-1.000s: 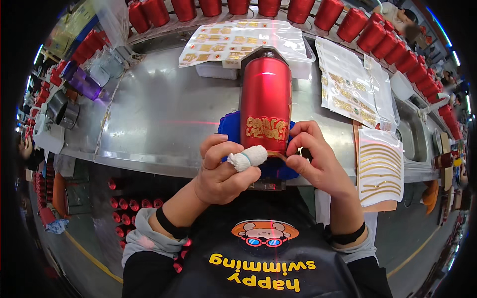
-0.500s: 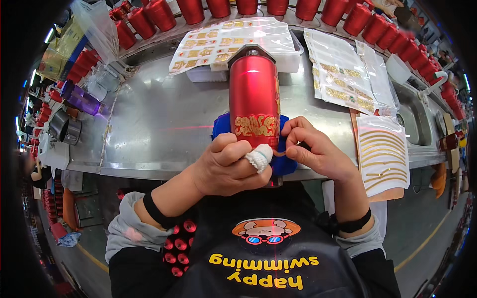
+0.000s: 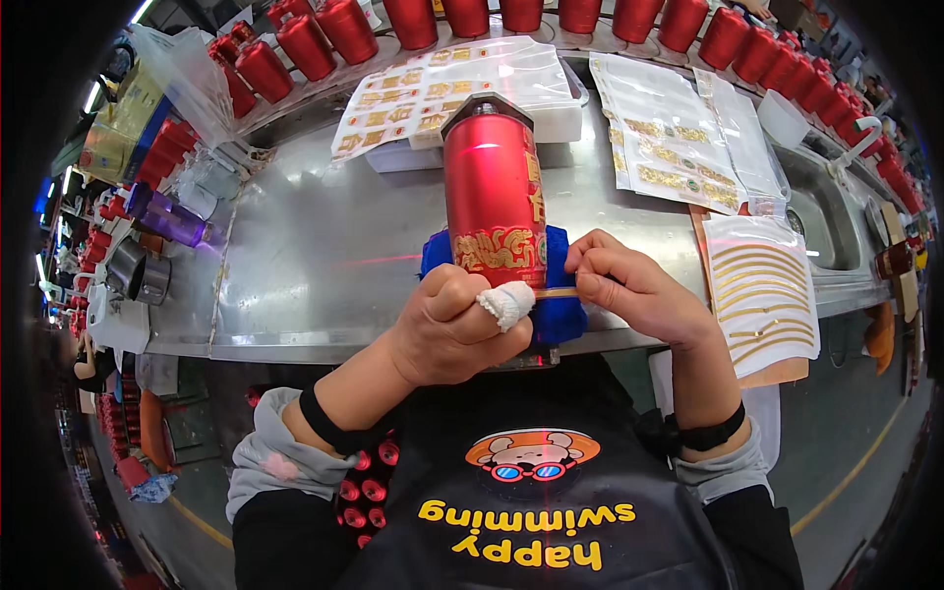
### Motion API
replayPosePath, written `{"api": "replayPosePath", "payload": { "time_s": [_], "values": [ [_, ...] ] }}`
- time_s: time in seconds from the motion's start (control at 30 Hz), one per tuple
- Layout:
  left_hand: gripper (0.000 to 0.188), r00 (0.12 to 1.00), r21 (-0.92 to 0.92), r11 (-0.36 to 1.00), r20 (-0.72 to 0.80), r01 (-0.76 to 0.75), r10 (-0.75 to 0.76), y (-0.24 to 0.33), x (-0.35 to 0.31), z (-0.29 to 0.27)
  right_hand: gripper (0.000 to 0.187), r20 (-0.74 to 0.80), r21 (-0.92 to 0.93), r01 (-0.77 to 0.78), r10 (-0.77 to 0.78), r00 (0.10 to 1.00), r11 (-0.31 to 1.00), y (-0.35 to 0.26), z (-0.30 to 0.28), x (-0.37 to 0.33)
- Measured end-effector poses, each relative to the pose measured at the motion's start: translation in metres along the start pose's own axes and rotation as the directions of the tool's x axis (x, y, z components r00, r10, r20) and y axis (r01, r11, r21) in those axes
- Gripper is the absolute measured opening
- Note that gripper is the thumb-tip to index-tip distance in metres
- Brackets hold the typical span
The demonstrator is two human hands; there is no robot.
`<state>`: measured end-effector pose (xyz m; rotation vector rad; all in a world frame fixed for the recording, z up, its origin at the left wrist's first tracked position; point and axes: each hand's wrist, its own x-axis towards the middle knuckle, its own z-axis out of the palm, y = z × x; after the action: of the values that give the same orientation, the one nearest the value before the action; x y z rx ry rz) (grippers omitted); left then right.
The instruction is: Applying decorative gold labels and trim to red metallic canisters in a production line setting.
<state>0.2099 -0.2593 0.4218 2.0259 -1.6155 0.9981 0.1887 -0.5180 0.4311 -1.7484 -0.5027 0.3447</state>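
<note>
A shiny red bottle [image 3: 484, 187] with gold decoration lies lengthwise before me, its far end in a dark angular holder [image 3: 489, 103]. My left hand [image 3: 447, 329] is curled around its near end. A white knitted cover [image 3: 508, 303] wraps one finger, which presses at the bottle's lower rim. From there a thin gold strip [image 3: 558, 293] stretches to my right hand [image 3: 629, 290], whose thumb and fingertips pinch its other end. Under the bottle is a bunched blue cloth [image 3: 562, 323].
A sheet of curved gold strips [image 3: 757, 285] lies on the right, near the sink [image 3: 821, 221]. Gold decal sheets [image 3: 393, 103] rest over a white box [image 3: 556, 123]; more decal sheets [image 3: 669, 138] lie right of it. Red bottles [image 3: 408, 25] line the back. A purple bottle [image 3: 167, 216] stands left.
The bottle has turned, bringing more gold decoration into view on its right side. The gold strip now runs straighter between the bottle and my right hand. The whole view has shifted slightly.
</note>
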Motion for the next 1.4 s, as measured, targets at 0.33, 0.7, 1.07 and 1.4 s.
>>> {"api": "replayPosePath", "payload": {
  "time_s": [0.33, 0.7, 1.07, 1.4],
  "values": [
    [0.023, 0.996, 0.004, 0.997, -0.041, 0.078, -0.078, 0.006, -0.007, 0.001, 0.028, 0.083, 0.038, -0.018, 0.015, 0.996, 0.999, 0.001, -0.007, -0.002],
    [0.023, 0.995, -0.055, 0.994, -0.016, 0.099, -0.100, 0.006, -0.011, 0.002, 0.026, 0.042, 0.045, -0.072, 0.070, 0.997, 0.996, 0.003, -0.007, -0.003],
    [0.023, 0.983, -0.054, 0.984, -0.058, 0.173, -0.176, 0.011, -0.017, 0.004, 0.024, 0.016, 0.023, -0.050, 0.050, 0.999, 0.998, 0.004, -0.007, 0.000],
    [0.022, 0.984, -0.020, 0.984, -0.029, 0.176, -0.177, 0.008, -0.015, 0.002, 0.024, -0.001, -0.013, -0.042, 0.042, 0.999, 0.999, 0.001, -0.006, -0.001]
  ]
}}
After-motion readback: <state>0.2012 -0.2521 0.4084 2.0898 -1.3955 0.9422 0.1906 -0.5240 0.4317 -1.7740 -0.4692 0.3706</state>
